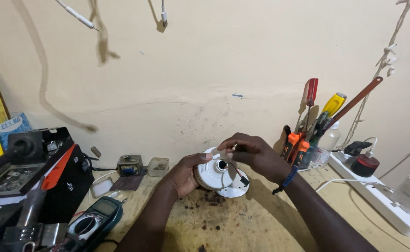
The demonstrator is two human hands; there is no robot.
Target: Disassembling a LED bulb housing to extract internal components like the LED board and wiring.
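Note:
My left hand grips a white round lamp housing from the left side, holding it above the wooden bench. The housing has a dark hole in its centre, and thin red and black wires run from it to a small black connector. My right hand hovers over the top of the housing, fingers pinched together on something small and pale that I cannot make out. A beaded bracelet circles my right wrist.
A multimeter lies at the lower left beside a black tool case. Screwdrivers stand in a holder at the right, next to a white power strip. Small components sit against the wall; cables hang above.

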